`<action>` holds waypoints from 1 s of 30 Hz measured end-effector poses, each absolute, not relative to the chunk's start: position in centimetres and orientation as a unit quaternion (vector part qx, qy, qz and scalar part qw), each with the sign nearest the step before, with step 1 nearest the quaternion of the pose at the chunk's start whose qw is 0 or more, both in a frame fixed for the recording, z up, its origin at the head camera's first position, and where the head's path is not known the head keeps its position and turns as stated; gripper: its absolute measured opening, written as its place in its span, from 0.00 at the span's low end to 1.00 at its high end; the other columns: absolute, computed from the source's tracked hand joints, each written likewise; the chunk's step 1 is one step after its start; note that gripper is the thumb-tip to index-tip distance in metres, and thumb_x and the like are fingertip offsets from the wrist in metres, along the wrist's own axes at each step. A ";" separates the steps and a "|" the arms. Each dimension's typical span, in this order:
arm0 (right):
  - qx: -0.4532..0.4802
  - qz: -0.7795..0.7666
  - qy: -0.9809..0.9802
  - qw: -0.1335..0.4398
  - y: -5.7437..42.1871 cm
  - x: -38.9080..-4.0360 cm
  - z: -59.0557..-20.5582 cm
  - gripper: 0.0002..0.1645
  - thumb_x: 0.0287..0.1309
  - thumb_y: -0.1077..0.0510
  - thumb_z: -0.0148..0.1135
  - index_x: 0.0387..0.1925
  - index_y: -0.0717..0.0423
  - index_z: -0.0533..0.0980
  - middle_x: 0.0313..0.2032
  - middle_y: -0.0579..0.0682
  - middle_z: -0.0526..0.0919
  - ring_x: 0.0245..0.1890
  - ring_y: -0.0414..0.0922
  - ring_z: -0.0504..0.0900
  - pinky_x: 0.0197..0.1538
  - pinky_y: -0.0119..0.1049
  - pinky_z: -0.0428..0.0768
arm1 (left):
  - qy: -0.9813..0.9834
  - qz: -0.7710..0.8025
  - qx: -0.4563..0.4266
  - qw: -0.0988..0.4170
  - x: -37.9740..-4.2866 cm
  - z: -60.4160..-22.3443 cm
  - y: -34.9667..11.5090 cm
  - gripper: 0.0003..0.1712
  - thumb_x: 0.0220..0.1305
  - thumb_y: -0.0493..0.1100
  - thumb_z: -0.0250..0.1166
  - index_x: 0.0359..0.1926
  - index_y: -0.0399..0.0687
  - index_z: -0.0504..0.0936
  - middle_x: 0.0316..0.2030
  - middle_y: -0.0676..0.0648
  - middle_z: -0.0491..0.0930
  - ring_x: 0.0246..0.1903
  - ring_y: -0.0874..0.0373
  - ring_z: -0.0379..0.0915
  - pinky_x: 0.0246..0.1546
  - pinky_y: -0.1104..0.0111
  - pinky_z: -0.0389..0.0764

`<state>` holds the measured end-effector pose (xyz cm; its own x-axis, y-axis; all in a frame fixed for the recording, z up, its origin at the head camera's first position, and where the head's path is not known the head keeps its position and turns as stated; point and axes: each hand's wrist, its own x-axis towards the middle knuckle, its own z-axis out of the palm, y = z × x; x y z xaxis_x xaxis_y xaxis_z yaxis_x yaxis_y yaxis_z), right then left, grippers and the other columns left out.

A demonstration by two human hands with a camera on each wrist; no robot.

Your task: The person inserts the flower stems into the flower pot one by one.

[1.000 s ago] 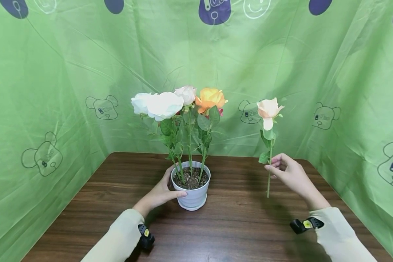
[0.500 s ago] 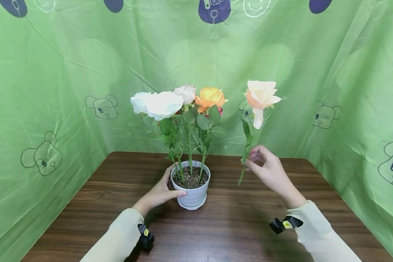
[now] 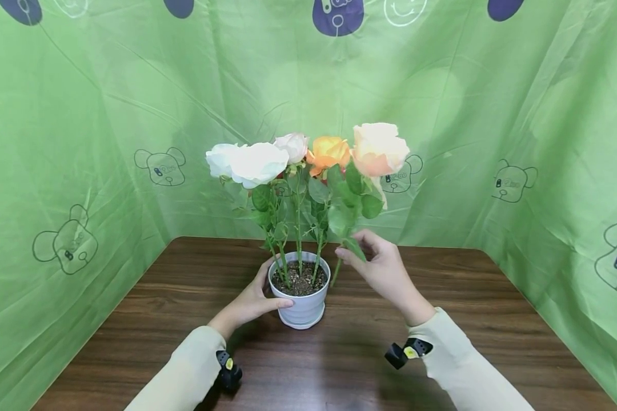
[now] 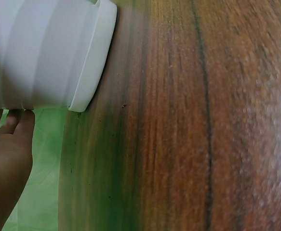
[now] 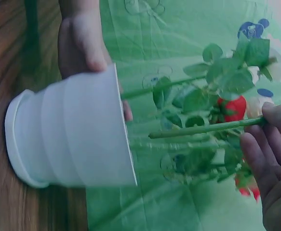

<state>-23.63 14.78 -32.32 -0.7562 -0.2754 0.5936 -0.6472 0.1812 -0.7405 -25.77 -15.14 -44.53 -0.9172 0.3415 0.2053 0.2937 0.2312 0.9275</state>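
A white flower pot (image 3: 302, 311) of dark soil stands upright on its saucer on the table. White, pale pink and orange roses rise from it; the right wrist view also shows a red flower (image 5: 233, 108). My left hand (image 3: 251, 301) holds the pot's left side, thumb across the front and the other fingers behind. Between thumb and fingers, my right hand (image 3: 383, 269) pinches the stem of a peach rose (image 3: 379, 151) just right of the pot. In the right wrist view, the stem's bare lower end (image 5: 179, 132) hangs beyond the rim, apart from the soil.
The dark wooden table (image 3: 195, 274) ends at a back edge. Green fabric (image 3: 493, 114) printed with bear faces encloses it behind and on both sides. A small black camera is strapped to each wrist.
My right hand has carried the peach rose leftward from the right of the table to beside the pot, its bloom now higher and nearer. The left hand and pot have stayed put.
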 end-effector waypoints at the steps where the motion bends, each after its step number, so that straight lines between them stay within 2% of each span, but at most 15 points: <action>1: 0.309 0.566 -0.747 0.160 14.4 -23.7 -32.4 0.09 0.60 0.61 0.71 0.41 0.59 0.80 0.36 0.51 0.87 0.32 0.45 0.87 0.37 0.38 0.85 | 0.784 0.586 0.202 0.021 -25.8 -44.6 -15.1 0.64 0.53 0.44 0.79 0.79 0.56 0.44 0.76 0.43 0.53 0.74 0.49 0.48 0.70 0.50 0.52; 5: 0.303 0.578 -0.744 0.140 12.8 -23.7 -32.6 0.11 0.62 0.56 0.70 0.44 0.55 0.82 0.40 0.48 0.87 0.37 0.45 0.87 0.42 0.39 0.84 | 0.786 0.584 0.199 0.025 -25.8 -44.6 -15.1 0.64 0.54 0.45 0.79 0.80 0.57 0.43 0.76 0.43 0.53 0.73 0.49 0.49 0.69 0.51 0.53; 9: 0.304 0.556 -0.758 0.154 11.5 -24.1 -33.0 0.09 0.63 0.54 0.70 0.43 0.51 0.84 0.38 0.44 0.87 0.38 0.42 0.86 0.44 0.38 0.83 | 0.790 0.581 0.195 0.026 -25.8 -44.5 -15.2 0.65 0.54 0.45 0.79 0.80 0.55 0.43 0.76 0.43 0.52 0.73 0.48 0.48 0.70 0.50 0.53; 18: 0.291 0.532 -0.776 0.171 9.6 -25.0 -34.8 0.05 0.62 0.52 0.71 0.38 0.46 0.84 0.34 0.39 0.86 0.35 0.38 0.84 0.40 0.37 0.84 | 0.788 0.581 0.200 0.027 -25.8 -44.6 -15.3 0.64 0.55 0.46 0.78 0.80 0.55 0.42 0.76 0.42 0.52 0.73 0.47 0.49 0.69 0.48 0.53; 25: 0.297 0.511 -0.785 0.187 9.1 -25.4 -35.6 0.04 0.61 0.54 0.71 0.37 0.46 0.83 0.33 0.37 0.86 0.35 0.37 0.84 0.40 0.43 0.83 | 0.787 0.583 0.201 0.033 -25.7 -44.6 -15.3 0.64 0.56 0.46 0.77 0.80 0.55 0.41 0.75 0.42 0.53 0.71 0.47 0.54 0.68 0.49 0.57; 30: 0.286 0.513 -0.789 0.179 9.1 -25.4 -35.7 0.04 0.62 0.52 0.70 0.37 0.45 0.83 0.33 0.37 0.85 0.34 0.37 0.83 0.39 0.39 0.83 | 0.785 0.584 0.204 0.032 -25.8 -44.5 -15.2 0.63 0.56 0.46 0.77 0.80 0.58 0.41 0.75 0.41 0.54 0.71 0.47 0.55 0.67 0.50 0.59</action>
<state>-25.40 9.09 -35.72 -0.7718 -0.2678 0.5767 -0.6358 0.3090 -0.7073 -25.81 -15.24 -44.52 -0.9151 0.3573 0.1870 0.2820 0.2354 0.9301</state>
